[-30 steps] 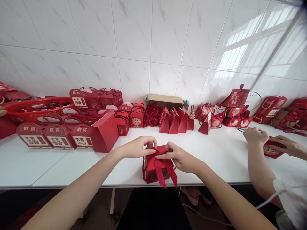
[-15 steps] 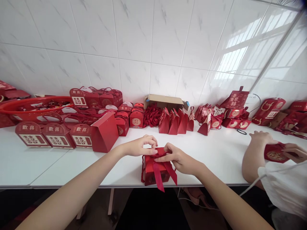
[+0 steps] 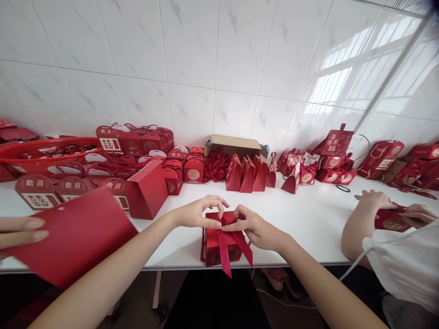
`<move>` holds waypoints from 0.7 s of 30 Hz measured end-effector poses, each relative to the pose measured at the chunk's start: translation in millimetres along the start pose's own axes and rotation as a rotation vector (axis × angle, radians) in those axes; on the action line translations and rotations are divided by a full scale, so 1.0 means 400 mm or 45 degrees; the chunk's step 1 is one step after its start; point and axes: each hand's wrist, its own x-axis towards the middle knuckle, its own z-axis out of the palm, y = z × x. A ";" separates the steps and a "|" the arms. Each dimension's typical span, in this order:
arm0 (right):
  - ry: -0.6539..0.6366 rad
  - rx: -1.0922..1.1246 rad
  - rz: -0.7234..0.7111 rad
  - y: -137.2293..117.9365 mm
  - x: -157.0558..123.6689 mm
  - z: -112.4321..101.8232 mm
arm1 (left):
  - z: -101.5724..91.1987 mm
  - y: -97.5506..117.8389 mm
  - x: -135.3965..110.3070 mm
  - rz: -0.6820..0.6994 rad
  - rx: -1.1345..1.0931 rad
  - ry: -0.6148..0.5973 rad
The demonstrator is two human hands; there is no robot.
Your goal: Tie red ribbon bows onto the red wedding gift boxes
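A small red gift box [image 3: 214, 253] stands near the table's front edge, with a dark red ribbon [image 3: 224, 256] tied over its top and two tails hanging down the front. My left hand [image 3: 197, 214] is at the knot from the left, thumb and a bent fingertip closed on the ribbon. From the right, my right hand [image 3: 262, 228] also grips the ribbon, its index finger lying across the knot. The fingers partly cover the knot itself. A twisted red cord handle [image 3: 203, 249] hangs at the box's left side.
Another person's hand [image 3: 24, 233] holds a red card sheet [image 3: 82, 233] at left. Red gift boxes [image 3: 37, 194] stand in rows behind, beside a red basket [image 3: 44, 160]. A cardboard box [image 3: 236, 142] and red ribbons stand by the wall. A co-worker's hands [image 3: 377, 201] hold a box at right.
Another person's hand with a red card sheet has come in from the left, in front of the boxes. My hands stay at the ribbon, with slight finger movement.
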 end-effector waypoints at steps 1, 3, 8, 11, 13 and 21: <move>-0.002 0.000 -0.002 -0.001 0.000 0.000 | 0.000 0.000 -0.003 0.018 0.007 0.009; -0.011 -0.010 0.000 -0.002 0.000 0.000 | 0.001 0.001 -0.009 0.030 0.033 0.036; 0.000 -0.021 -0.010 0.002 -0.002 0.004 | 0.005 0.000 -0.013 0.010 0.091 0.112; 0.003 -0.019 -0.010 0.004 -0.003 0.006 | 0.006 0.000 -0.015 0.001 0.111 0.150; 0.004 -0.022 -0.012 0.004 -0.003 0.007 | 0.008 0.001 -0.016 0.004 0.125 0.140; 0.011 -0.031 -0.014 -0.002 0.000 0.006 | 0.017 0.010 -0.013 0.103 0.095 0.113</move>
